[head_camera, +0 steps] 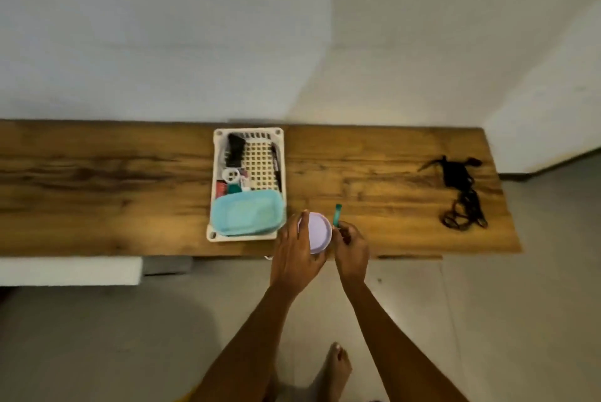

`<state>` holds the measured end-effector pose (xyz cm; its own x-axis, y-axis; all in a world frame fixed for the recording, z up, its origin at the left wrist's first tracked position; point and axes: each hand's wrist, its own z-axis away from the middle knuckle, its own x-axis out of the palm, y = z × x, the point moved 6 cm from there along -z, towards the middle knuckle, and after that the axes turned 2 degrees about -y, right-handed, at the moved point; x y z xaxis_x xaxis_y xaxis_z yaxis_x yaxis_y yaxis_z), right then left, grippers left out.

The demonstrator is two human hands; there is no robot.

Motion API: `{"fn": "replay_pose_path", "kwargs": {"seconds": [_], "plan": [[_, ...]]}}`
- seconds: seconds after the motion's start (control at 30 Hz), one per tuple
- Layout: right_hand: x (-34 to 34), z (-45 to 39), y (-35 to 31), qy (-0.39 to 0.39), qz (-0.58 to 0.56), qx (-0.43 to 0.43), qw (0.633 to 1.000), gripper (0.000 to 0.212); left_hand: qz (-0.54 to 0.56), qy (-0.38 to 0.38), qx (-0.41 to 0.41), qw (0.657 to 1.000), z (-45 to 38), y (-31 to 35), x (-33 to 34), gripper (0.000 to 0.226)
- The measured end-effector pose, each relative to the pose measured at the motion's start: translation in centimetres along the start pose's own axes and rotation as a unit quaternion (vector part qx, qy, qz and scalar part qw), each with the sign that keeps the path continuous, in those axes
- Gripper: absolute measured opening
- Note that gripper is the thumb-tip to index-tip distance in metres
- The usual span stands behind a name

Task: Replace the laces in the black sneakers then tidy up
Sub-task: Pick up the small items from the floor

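Black laces (460, 191), one tangled heap, lie at three o'clock from both hands, long axis running near to far; the right hand (351, 250), pinching one teal strip (337, 215), is nearer. Left hand (297, 253) grips one lilac round container (317, 234), beside one white basket (279, 154). No sneakers show.

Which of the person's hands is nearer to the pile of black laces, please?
Right. The right hand lies between the black laces and the left hand, which holds the lilac container.
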<state>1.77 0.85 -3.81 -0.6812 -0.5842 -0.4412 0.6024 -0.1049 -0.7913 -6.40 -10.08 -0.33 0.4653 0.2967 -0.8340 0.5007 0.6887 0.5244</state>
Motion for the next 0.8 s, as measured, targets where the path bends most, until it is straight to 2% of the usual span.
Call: {"fn": "replay_pose_path", "kwargs": {"seconds": [0.17,0.33,0.53,0.8], "plan": [[8.9,-2.8,-7.7,-0.072,0.021,-0.058,0.996,0.019,-0.025,0.078,-0.044,0.996,-3.3,-7.7,-5.6,0.091],[15.3,-7.6,-12.8,-0.115,0.141,-0.068,0.981,0.025,-0.011,0.096,-0.081,0.992,-6.3,-13.2,-8.8,0.085],[18.1,-10.6,-12.2,-0.155,0.283,0.01,0.946,0.029,-0.017,0.113,-0.113,0.987,-8.9,-16.6,-9.6,0.083],[18.2,-10.5,-11.3,-0.128,0.281,0.034,0.951,0.027,-0.014,0.07,-0.113,0.991,-11.8,-16.6,-10.0,0.086]]}}
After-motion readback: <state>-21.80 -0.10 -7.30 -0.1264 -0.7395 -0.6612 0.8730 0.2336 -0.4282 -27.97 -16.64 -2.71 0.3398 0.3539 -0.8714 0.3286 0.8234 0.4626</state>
